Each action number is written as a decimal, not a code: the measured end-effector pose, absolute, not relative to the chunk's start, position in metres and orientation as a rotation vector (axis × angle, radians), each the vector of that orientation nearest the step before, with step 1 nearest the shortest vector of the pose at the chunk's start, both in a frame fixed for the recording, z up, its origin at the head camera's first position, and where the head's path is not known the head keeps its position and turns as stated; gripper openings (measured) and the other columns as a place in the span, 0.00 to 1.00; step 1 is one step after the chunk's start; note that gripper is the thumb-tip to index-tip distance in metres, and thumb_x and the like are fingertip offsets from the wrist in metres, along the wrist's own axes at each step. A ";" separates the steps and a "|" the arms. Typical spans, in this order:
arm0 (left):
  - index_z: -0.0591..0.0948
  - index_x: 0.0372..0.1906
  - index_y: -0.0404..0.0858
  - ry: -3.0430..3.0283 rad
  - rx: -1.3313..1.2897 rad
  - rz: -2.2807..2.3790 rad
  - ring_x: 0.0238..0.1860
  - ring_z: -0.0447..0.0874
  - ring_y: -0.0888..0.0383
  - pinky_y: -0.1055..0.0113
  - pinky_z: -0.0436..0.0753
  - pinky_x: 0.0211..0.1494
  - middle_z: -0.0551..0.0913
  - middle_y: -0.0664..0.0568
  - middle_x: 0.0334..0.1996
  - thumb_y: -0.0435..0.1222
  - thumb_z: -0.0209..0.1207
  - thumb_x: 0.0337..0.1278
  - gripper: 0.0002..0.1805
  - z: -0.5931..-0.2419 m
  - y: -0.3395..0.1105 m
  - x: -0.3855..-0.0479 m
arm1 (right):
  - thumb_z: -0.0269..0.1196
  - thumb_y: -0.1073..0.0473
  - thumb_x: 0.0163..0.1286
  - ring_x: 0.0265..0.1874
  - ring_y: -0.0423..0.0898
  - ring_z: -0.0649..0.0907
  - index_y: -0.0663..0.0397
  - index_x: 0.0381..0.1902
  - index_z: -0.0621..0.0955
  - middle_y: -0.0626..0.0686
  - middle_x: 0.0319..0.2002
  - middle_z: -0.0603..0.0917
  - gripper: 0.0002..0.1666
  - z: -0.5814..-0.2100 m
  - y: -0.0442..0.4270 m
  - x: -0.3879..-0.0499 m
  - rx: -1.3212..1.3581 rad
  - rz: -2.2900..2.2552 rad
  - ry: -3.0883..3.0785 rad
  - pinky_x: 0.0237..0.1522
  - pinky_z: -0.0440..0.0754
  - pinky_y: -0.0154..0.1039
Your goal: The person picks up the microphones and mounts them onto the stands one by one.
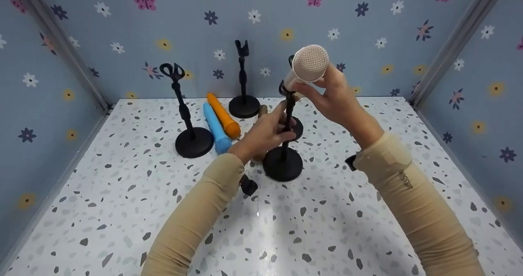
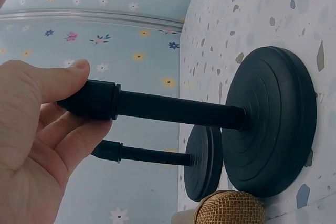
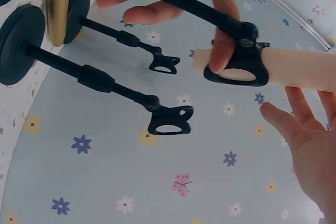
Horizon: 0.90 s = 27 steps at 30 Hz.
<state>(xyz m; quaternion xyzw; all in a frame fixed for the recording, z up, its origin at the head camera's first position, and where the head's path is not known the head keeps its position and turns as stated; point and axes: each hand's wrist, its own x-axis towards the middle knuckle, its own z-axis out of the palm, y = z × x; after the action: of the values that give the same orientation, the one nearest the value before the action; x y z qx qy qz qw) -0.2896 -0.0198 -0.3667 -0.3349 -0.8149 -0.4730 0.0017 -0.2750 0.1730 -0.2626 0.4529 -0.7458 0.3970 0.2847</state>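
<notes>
A white microphone (image 1: 311, 63) is tilted with its mesh head up toward the camera. My right hand (image 1: 338, 98) grips it near the head. In the right wrist view, the handle (image 3: 299, 69) lies in the clip (image 3: 242, 59) of a black stand. My left hand (image 1: 264, 134) holds this stand (image 1: 282, 164) partway up its pole. From the left wrist view, the thumb and fingers pinch the stand's collar (image 2: 94, 99), and one finger touches the clip in the right wrist view. A gold microphone (image 2: 231, 211) lies by the base, mostly hidden behind my left hand in the head view.
Left of my hands lie a blue microphone (image 1: 216, 127) and an orange microphone (image 1: 223, 116). Black stands with bare clips rise at the left (image 1: 194, 142) and back (image 1: 244, 106). Another stand (image 1: 297, 128) is partly hidden behind the held one. Patterned walls (image 1: 184, 31) enclose the speckled table (image 1: 327, 227).
</notes>
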 end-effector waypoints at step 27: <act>0.56 0.79 0.44 -2.582 -1.029 -1.367 0.38 0.86 0.62 0.66 0.83 0.50 0.88 0.54 0.39 0.34 0.68 0.64 0.44 -0.368 -0.019 -0.290 | 0.73 0.62 0.65 0.59 0.46 0.80 0.62 0.64 0.72 0.56 0.59 0.82 0.33 -0.250 0.177 -0.279 1.225 1.137 -2.076 0.63 0.76 0.52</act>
<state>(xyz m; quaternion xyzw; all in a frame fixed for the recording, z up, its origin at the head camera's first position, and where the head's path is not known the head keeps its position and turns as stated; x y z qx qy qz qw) -0.2896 -0.0188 -0.3676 -0.3322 -0.8333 -0.4414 0.0221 -0.2788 0.1771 -0.2498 0.4465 -0.7570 0.4147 0.2358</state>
